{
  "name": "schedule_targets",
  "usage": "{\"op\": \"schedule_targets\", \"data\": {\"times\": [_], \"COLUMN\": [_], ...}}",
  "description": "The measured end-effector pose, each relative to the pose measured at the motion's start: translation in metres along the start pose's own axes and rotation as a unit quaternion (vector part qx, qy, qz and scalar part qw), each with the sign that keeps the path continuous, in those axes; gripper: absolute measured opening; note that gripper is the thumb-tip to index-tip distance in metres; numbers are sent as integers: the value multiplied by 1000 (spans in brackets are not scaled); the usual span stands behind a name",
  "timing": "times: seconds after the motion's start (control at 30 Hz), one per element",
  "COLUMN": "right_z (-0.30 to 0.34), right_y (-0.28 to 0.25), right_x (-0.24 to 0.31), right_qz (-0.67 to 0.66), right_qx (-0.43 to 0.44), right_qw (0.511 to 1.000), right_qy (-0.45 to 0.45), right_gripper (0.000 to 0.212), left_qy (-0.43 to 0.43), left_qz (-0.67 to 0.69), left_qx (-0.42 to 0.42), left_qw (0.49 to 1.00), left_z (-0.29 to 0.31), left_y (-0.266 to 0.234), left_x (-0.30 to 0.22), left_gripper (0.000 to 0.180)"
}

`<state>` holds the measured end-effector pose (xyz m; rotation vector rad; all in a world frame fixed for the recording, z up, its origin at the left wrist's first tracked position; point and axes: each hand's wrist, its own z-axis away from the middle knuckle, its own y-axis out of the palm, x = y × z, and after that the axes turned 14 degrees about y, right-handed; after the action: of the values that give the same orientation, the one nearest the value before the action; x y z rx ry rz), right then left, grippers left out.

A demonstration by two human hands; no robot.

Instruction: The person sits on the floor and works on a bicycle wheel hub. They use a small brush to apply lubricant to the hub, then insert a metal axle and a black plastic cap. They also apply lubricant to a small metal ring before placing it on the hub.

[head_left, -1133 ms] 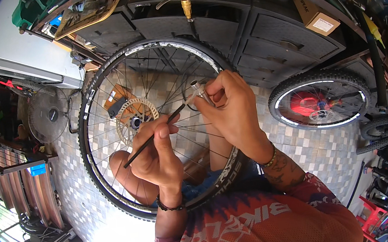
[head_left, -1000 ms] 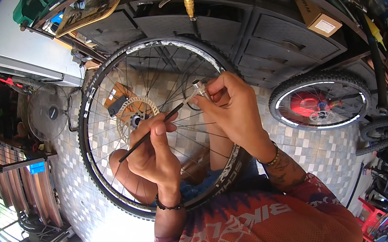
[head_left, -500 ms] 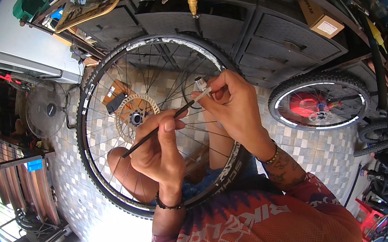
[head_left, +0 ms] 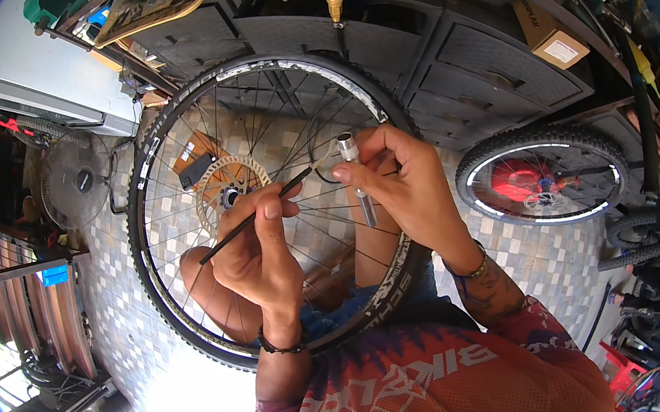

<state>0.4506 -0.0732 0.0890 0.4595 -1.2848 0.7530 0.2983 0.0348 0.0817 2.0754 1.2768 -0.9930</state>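
Note:
My left hand (head_left: 257, 253) pinches a thin black rod (head_left: 216, 249) between thumb and fingers, its upper tip angled toward my right hand. My right hand (head_left: 407, 192) grips a slim silver metal cylinder (head_left: 368, 209), which has a wider hollow end (head_left: 346, 144) at the top. A gap separates the rod's tip from the cylinder; a pale strand appears near that tip, but what it joins is unclear. Below both hands is a bicycle wheel (head_left: 141, 247) with a black knobby tyre, thin spokes and a disc brake rotor (head_left: 213, 174), in front of my bent legs.
On the tiled floor lie a brown piece with a black item (head_left: 198, 172), seen through the spokes. A second wheel (head_left: 549, 211) lies at the right. Grey drawers (head_left: 496, 76) with a brass-fitted valve (head_left: 335, 1) stand ahead. A fan (head_left: 81, 184) stands left, near wooden slats (head_left: 42, 327).
The rod's tip has drawn away left from my right hand. The silver cylinder has turned, so its long shaft now shows below my fingers.

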Motion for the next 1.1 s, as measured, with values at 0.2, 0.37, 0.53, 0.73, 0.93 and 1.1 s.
{"op": "schedule_targets", "data": {"times": [0.2,0.37,0.53,0.73,0.93,1.1], "right_z": [-2,-10,-31,-68,-103,-98], "right_y": [0,6,32,98,142,121], "right_x": [-5,-13,-30,-12,-12,-12], "right_qz": [-2,50,-41,99,200,123], "right_qx": [56,42,89,98,131,132], "right_qw": [998,998,995,972,926,963], "right_qy": [1,-16,-8,-191,-291,-199], "right_gripper": [19,22,20,17,20,24], "left_qy": [-32,-91,-30,65,18,-72], "left_qz": [19,59,127,-33,-62,-108], "left_qx": [0,-2,-111,-257,-331,-330], "left_qw": [999,994,985,964,942,935], "left_z": [-3,-7,-27,-45,-23,-12], "left_y": [-4,-22,-58,-192,-223,-220], "left_x": [-4,-6,-7,43,85,92], "left_gripper": [14,14,17,28,29,29]}}
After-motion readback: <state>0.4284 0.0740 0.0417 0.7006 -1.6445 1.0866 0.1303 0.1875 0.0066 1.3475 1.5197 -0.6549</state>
